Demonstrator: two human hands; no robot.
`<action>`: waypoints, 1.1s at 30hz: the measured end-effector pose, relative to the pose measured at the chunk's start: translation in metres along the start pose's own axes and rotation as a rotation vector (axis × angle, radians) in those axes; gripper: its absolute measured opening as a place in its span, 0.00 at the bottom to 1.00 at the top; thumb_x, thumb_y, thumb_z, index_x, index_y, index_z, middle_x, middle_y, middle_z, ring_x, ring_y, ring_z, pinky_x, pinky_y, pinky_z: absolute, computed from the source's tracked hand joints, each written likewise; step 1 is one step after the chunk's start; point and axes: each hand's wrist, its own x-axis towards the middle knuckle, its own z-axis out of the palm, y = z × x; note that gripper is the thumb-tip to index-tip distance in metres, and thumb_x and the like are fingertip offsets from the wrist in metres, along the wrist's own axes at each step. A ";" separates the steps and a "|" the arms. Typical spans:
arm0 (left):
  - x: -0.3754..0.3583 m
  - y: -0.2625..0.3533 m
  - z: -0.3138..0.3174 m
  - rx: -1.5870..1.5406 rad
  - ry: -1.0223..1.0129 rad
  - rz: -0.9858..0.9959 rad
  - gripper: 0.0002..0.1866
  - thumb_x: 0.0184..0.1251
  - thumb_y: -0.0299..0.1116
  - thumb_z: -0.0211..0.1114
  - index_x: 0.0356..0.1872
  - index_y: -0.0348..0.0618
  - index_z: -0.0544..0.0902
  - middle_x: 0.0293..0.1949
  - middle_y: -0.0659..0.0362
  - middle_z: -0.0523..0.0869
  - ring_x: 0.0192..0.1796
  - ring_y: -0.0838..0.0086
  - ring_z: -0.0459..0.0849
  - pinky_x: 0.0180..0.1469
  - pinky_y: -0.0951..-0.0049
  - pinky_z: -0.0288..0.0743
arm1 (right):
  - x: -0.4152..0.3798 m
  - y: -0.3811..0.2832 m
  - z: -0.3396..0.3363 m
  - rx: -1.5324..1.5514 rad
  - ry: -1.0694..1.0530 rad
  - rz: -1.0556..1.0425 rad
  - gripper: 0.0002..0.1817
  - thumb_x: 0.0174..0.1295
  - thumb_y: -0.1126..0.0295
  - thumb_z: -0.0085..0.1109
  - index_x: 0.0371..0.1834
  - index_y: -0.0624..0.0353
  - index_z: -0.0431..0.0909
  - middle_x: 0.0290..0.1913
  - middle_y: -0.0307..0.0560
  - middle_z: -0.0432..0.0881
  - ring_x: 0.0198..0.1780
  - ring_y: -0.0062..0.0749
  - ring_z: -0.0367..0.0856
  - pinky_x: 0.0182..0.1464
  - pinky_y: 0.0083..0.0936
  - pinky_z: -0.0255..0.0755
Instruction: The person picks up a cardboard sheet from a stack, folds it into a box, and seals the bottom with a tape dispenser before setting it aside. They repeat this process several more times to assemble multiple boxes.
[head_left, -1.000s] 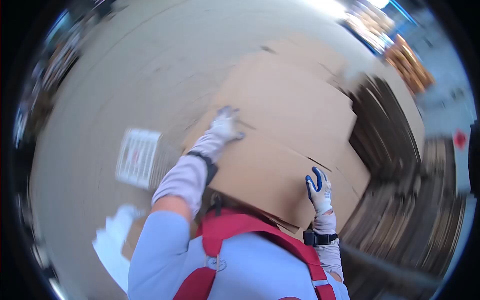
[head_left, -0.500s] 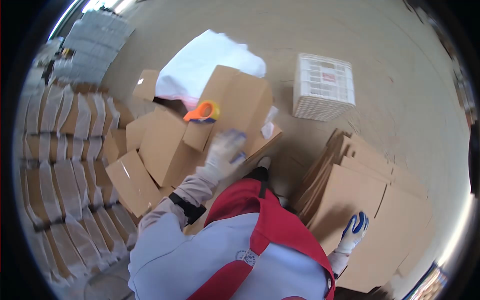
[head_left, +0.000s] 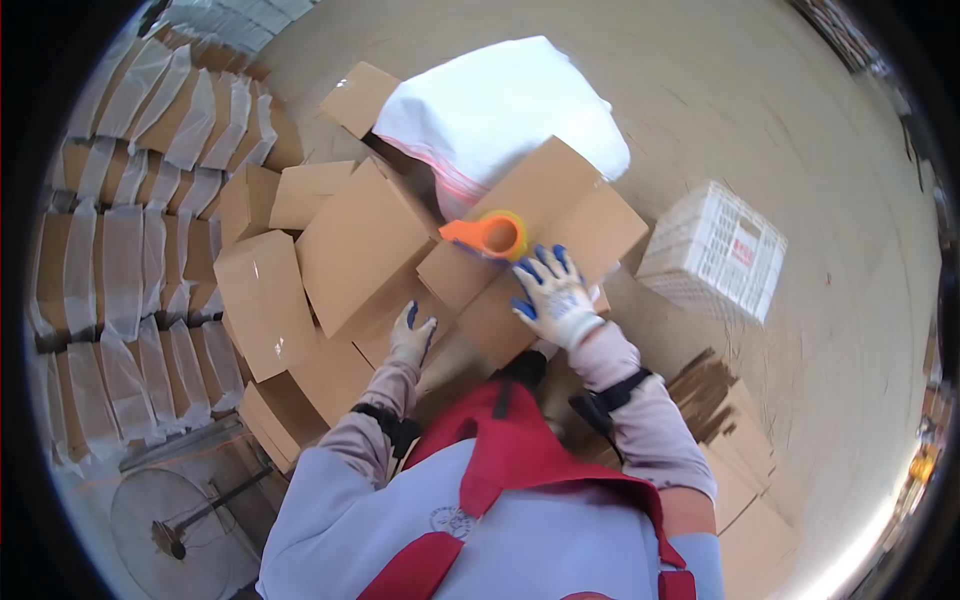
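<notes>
Both hands wear white work gloves with blue fingertips. My right hand (head_left: 556, 300) lies spread over the near side of an open cardboard box (head_left: 570, 205), its fingertips close to an orange tape dispenser (head_left: 463, 233) with a yellow roll. The dispenser appears to rest on the box's flaps. Lower and to the left, my left hand (head_left: 411, 336) is open with thumb and fingers apart. It hangs beside another cardboard box (head_left: 365, 250) and holds nothing. Whether it touches the cardboard below cannot be made out.
Behind the boxes lies a white sack (head_left: 510, 105) with a pink edge. A white plastic crate (head_left: 715, 250) stands on the right. Flattened cardboard sheets (head_left: 745, 470) are stacked at lower right. Wrapped cardboard bundles (head_left: 125, 270) line the left, above a floor fan (head_left: 170, 535).
My right hand has come from the flattened cardboard stack to the box in the middle. My left hand has drawn back from that box towards the left. The camera view has turned.
</notes>
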 end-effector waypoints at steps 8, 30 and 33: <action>0.042 -0.022 0.008 -0.096 0.028 0.035 0.44 0.54 0.38 0.75 0.71 0.40 0.61 0.67 0.48 0.70 0.66 0.63 0.72 0.59 0.71 0.72 | 0.090 0.009 0.065 -0.309 -0.301 0.031 0.24 0.58 0.54 0.58 0.55 0.52 0.77 0.55 0.48 0.78 0.72 0.47 0.59 0.73 0.63 0.34; -0.032 0.033 -0.012 -0.045 -0.281 -0.202 0.51 0.44 0.31 0.81 0.71 0.42 0.60 0.61 0.50 0.77 0.60 0.66 0.78 0.54 0.65 0.78 | -0.057 0.223 -0.007 1.385 0.640 0.975 0.19 0.66 0.59 0.54 0.59 0.51 0.74 0.57 0.39 0.76 0.56 0.35 0.77 0.49 0.40 0.78; -0.064 0.051 -0.038 -0.152 -0.427 0.125 0.55 0.44 0.32 0.81 0.74 0.45 0.55 0.64 0.49 0.74 0.63 0.64 0.75 0.57 0.66 0.76 | -0.079 0.146 -0.077 1.526 0.541 0.703 0.24 0.71 0.54 0.46 0.66 0.51 0.67 0.59 0.46 0.75 0.57 0.40 0.77 0.53 0.49 0.78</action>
